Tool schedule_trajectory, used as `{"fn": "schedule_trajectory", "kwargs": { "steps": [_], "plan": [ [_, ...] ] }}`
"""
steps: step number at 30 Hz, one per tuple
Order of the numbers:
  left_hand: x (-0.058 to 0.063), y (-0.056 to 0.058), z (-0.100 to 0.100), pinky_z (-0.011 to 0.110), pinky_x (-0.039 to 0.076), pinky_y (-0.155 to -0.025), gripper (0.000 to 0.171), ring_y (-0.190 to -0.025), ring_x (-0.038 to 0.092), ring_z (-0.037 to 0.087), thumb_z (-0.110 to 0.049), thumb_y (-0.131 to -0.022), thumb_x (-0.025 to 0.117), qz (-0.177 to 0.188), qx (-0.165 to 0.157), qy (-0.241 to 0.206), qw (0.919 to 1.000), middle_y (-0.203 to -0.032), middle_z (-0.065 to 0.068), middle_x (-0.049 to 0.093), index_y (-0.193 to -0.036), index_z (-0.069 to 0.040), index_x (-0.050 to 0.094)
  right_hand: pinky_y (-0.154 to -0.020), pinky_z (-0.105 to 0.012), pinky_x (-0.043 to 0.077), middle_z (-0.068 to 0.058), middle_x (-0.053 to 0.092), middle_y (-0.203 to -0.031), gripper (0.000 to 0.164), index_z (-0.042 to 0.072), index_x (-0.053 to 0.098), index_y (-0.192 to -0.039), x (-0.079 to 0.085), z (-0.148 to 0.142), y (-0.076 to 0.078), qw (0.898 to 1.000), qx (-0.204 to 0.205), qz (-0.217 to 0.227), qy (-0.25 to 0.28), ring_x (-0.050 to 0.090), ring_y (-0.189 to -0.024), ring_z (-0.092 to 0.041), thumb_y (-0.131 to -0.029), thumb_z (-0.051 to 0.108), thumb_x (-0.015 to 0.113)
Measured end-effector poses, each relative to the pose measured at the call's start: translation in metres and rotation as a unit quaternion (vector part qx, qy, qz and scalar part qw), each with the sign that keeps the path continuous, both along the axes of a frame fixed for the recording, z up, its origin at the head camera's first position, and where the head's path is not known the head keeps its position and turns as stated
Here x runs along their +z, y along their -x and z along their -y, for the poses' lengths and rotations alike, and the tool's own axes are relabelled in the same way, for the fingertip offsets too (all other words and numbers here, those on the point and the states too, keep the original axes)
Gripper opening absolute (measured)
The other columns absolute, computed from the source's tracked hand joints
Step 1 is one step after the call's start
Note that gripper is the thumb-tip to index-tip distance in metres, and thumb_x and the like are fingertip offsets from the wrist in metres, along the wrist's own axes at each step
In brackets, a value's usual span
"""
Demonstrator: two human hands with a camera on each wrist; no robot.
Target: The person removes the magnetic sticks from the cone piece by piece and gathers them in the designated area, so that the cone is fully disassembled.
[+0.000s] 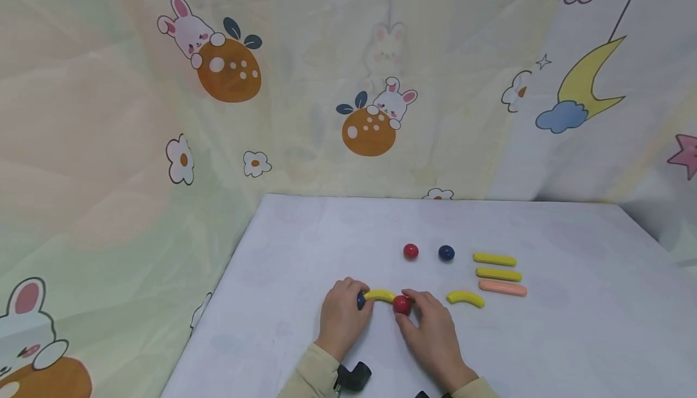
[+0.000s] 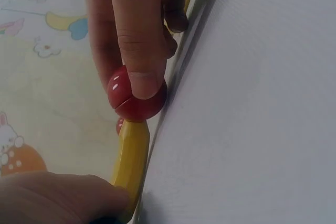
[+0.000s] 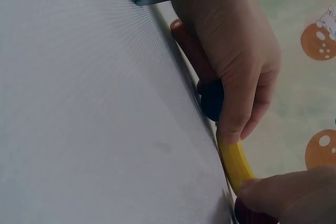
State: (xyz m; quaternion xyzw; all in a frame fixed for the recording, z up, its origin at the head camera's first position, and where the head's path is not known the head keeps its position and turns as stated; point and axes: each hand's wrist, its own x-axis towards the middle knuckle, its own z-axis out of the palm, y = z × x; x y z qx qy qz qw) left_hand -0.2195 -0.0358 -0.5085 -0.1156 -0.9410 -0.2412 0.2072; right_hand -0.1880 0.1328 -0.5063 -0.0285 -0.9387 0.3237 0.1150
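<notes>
A curved yellow rod (image 1: 379, 295) joins a dark blue ball (image 1: 360, 300) on its left to a red ball (image 1: 402, 305) on its right. My left hand (image 1: 343, 319) grips the blue-ball end, its thumb on the yellow rod (image 3: 236, 162) beside the blue ball (image 3: 212, 100). Beyond that ball, a reddish-orange straight rod (image 3: 193, 51) shows under the left hand; the head view hides it. With thumb and fingers my right hand (image 1: 435, 331) pinches the red ball (image 2: 131, 100), which sits against the yellow rod's tip (image 2: 134, 140). Both hands work close over the white table.
Farther back on the white table (image 1: 305, 228) lie another red ball (image 1: 411, 251) and blue ball (image 1: 446, 253). To the right are two straight yellow rods (image 1: 494, 259), a salmon-pink rod (image 1: 503, 288) and a second curved yellow rod (image 1: 465, 299). A printed cloth (image 1: 305, 83) hangs behind.
</notes>
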Motion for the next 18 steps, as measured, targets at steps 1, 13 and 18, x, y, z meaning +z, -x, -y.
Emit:
{"fn": "schedule_trajectory", "kwargs": {
  "steps": [1, 13, 18],
  "plan": [
    [-0.0003, 0.0004, 0.0000, 0.029, 0.050, -0.071, 0.018, -0.080, 0.058, 0.013, -0.027, -0.079, 0.079, 0.002, 0.002, 0.002, 1.0000, -0.084, -0.006, 0.061, -0.091, -0.017, 0.070, -0.092, -0.046, 0.051, 0.001, 0.065, -0.108, 0.049, 0.018, 0.064, -0.122, 0.0000, 0.0000, -0.0004, 1.000, 0.002, 0.000, 0.004, 0.061, -0.106, -0.020, -0.077, 0.024, 0.083],
    [-0.0016, 0.0008, -0.0006, 0.029, 0.051, -0.070, 0.019, -0.079, 0.058, 0.014, -0.027, -0.078, 0.081, 0.008, 0.034, -0.006, 0.9994, -0.083, -0.005, 0.063, -0.088, -0.017, 0.068, -0.089, -0.043, 0.053, 0.001, 0.063, -0.106, 0.043, 0.017, 0.068, -0.118, -0.0004, -0.0023, 0.0014, 1.000, -0.023, -0.011, 0.004, 0.061, -0.099, -0.018, -0.078, 0.023, 0.083],
    [-0.0024, 0.0016, 0.0006, 0.029, 0.049, -0.068, 0.019, -0.078, 0.057, 0.014, -0.026, -0.077, 0.081, 0.003, 0.040, -0.011, 0.9991, -0.082, -0.005, 0.063, -0.088, -0.017, 0.068, -0.086, -0.041, 0.054, 0.000, 0.065, -0.110, 0.043, 0.017, 0.065, -0.120, -0.0005, -0.0085, 0.0068, 0.999, -0.035, -0.014, 0.023, 0.060, -0.098, -0.018, -0.080, 0.022, 0.080]
  ]
}}
